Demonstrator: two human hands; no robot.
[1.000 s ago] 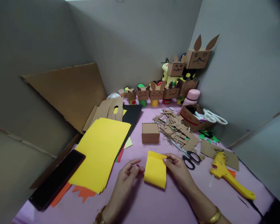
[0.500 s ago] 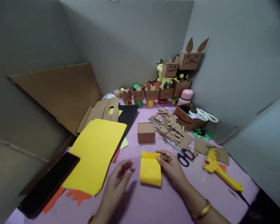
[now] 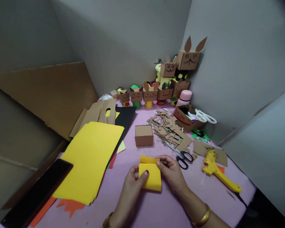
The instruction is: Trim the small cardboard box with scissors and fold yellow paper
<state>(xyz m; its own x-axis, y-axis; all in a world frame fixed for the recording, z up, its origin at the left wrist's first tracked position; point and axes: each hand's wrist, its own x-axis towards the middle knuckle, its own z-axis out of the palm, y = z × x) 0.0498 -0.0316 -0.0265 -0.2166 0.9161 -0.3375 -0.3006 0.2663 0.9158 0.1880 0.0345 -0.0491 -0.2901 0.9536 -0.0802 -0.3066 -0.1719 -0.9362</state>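
A folded piece of yellow paper [image 3: 153,179] is held low over the pink tabletop, a flap standing up at its far edge. My left hand [image 3: 133,183] grips its left side, thumb on top and fingers beneath. On the right side my right hand [image 3: 172,172] pinches the paper near the flap; some fingers are hidden behind it. Just beyond the paper sits a small brown cardboard box [image 3: 144,136]. Black-handled scissors [image 3: 181,156] lie open to the right of the box.
Yellow sheets [image 3: 90,158] and a black phone [image 3: 40,193] lie left. Right are cardboard scraps [image 3: 168,129], a yellow glue gun [image 3: 219,174] and a cardboard tray [image 3: 186,118] holding white scissors. Cardboard animal figures [image 3: 150,94] stand at the back by grey walls.
My left hand has moved right and taken hold of the yellow paper's left side. My right hand keeps its grip. The view has shifted slightly.
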